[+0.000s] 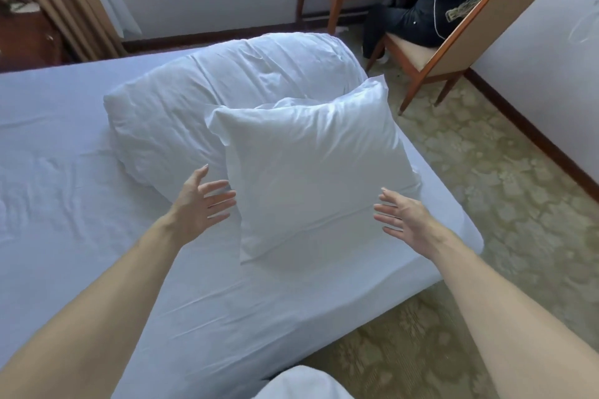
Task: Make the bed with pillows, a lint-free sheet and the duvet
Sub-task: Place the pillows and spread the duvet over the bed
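Pillow point(311, 168) on sheet point(64, 188), open hands either side

Bed point(372, 296) wearing its white sheet point(64, 188)
Folded duvet point(227, 91) is sitting on it, a pillow point(311, 178) leaning up against the duvet.

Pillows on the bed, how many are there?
1: the square pillow sits near the bed's corner, between the left hand and right hand. The puffy white bundle behind looks like the folded duvet and may hide more.
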A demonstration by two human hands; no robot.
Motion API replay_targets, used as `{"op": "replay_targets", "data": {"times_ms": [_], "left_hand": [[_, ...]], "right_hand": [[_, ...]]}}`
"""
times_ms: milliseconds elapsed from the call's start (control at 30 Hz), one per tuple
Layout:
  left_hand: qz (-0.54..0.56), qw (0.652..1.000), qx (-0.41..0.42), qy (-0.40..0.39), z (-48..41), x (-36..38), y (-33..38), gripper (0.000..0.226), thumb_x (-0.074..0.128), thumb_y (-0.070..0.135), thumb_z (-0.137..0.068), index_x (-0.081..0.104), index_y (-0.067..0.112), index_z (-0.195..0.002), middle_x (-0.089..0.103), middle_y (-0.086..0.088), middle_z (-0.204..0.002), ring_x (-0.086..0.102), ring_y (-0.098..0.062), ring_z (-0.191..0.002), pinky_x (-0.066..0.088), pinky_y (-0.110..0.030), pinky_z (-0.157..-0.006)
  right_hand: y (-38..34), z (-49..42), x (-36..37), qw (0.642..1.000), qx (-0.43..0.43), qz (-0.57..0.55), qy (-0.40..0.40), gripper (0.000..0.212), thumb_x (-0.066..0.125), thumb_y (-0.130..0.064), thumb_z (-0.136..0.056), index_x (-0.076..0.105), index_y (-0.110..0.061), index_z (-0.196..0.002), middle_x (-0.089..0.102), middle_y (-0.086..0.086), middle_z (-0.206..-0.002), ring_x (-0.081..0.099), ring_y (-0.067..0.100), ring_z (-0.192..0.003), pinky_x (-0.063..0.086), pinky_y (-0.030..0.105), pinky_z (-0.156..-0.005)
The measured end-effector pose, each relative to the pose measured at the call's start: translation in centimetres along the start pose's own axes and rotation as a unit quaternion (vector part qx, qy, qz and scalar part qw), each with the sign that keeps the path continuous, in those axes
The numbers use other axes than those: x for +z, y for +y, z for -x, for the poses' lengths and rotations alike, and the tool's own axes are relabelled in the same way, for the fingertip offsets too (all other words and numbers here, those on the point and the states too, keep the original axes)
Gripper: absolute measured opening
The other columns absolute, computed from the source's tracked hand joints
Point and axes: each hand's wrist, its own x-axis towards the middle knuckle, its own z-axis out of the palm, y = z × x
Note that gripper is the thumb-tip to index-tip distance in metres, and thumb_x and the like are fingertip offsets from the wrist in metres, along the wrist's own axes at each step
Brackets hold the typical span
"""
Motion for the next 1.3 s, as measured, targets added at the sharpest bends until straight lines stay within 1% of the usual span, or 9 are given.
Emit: {"op": "replay_targets", "data": {"times_ms": [267,467,600,833,1000,1133,1200,1267,1300], "left_hand": [[0.063,0.998,-0.005,0.009,-5.7,4.3,5.5,0.075,0.049,0.072,-0.09,0.063,0.012,-0.133,0.07,-0.018,-0.125,0.066,-0.033,-0.12,0.045,-0.051,-0.111],[0.098,0.989,0.049,0.103,-10.7,8.1,9.4,0.073,0.051,0.068,-0.091,0.059,0.012,-0.138,0.067,-0.018,-0.13,0.065,-0.031,-0.121,0.047,-0.047,-0.107],[0.137,0.978,0.055,0.146,-13.5,11.1,11.3,0.07,0.051,0.066,-0.092,0.06,0.012,-0.137,0.068,-0.019,-0.128,0.066,-0.032,-0.121,0.046,-0.048,-0.108],[0.138,0.963,0.048,0.228,-19.0,11.8,15.1,0.07,0.052,0.065,-0.092,0.059,0.013,-0.137,0.067,-0.017,-0.128,0.064,-0.03,-0.122,0.045,-0.047,-0.108],[0.154,0.941,0.069,0.292,-23.7,10.2,16.9,0.052,0.052,0.06,-0.094,0.064,0.016,-0.118,0.065,-0.014,-0.13,0.061,-0.027,-0.126,0.045,-0.042,-0.106],[0.043,0.908,0.0,0.417,-27.8,8.3,17.2,0.062,0.045,0.071,-0.089,0.062,0.021,-0.121,0.066,-0.003,-0.112,0.056,-0.021,-0.113,0.032,-0.045,-0.112],[-0.016,0.887,-0.023,0.461,-30.1,6.4,16.2,0.077,0.048,0.076,-0.081,0.062,0.018,-0.131,0.066,-0.003,-0.118,0.055,-0.021,-0.104,0.039,-0.042,-0.099],[-0.037,0.887,-0.056,0.457,-32.4,4.7,15.3,0.085,0.051,0.08,-0.075,0.062,0.018,-0.132,0.064,-0.003,-0.115,0.058,-0.023,-0.096,0.043,-0.038,-0.085],[-0.042,0.89,-0.08,0.448,-33.2,4.6,15.1,0.082,0.051,0.082,-0.076,0.062,0.022,-0.13,0.063,-0.002,-0.117,0.06,-0.025,-0.1,0.043,-0.038,-0.088]], "right_hand": [[-7.8,-9.0,-4.4,1.0,0.0,0.001,-0.018,0.048,0.065,-0.048,-0.095,0.062,-0.015,-0.129,0.069,0.004,-0.124,0.068,0.02,-0.111,0.046,0.047,-0.109],[-15.5,-21.6,-10.3,0.997,-0.016,0.017,-0.073,0.043,0.066,-0.047,-0.095,0.063,-0.017,-0.125,0.069,0.003,-0.124,0.068,0.021,-0.113,0.048,0.045,-0.108],[-19.9,-30.5,-13.5,0.998,-0.012,0.042,-0.043,0.046,0.065,-0.043,-0.097,0.061,-0.013,-0.131,0.067,0.007,-0.127,0.068,0.023,-0.112,0.048,0.046,-0.108],[-25.0,-42.8,-12.1,0.996,0.0,0.074,-0.051,0.051,0.065,-0.039,-0.098,0.057,-0.009,-0.138,0.064,0.008,-0.13,0.063,0.023,-0.117,0.046,0.045,-0.11],[-27.5,-50.3,-11.4,0.995,-0.007,0.094,-0.019,0.04,0.072,-0.042,-0.092,0.064,-0.014,-0.12,0.06,0.005,-0.138,0.057,0.022,-0.123,0.045,0.044,-0.11],[-29.6,-55.6,-10.2,0.995,-0.017,0.1,-0.001,0.069,0.075,-0.044,-0.089,0.053,-0.001,-0.138,0.05,0.009,-0.15,0.045,0.029,-0.14,0.036,0.046,-0.117],[-30.1,-58.1,-9.6,0.994,-0.015,0.106,0.004,0.077,0.076,-0.049,-0.086,0.048,-0.008,-0.144,0.048,0.007,-0.152,0.046,0.026,-0.138,0.036,0.041,-0.11],[-30.2,-60.5,-9.0,0.994,-0.001,0.104,0.016,0.091,0.077,-0.051,-0.084,0.033,-0.013,-0.154,0.041,0.002,-0.155,0.042,0.023,-0.138,0.033,0.04,-0.107],[-30.2,-61.8,-8.8,0.994,0.012,0.106,0.022,0.099,0.077,-0.053,-0.084,0.025,-0.014,-0.158,0.036,0.002,-0.158,0.04,0.024,-0.141,0.032,0.042,-0.11]]}}
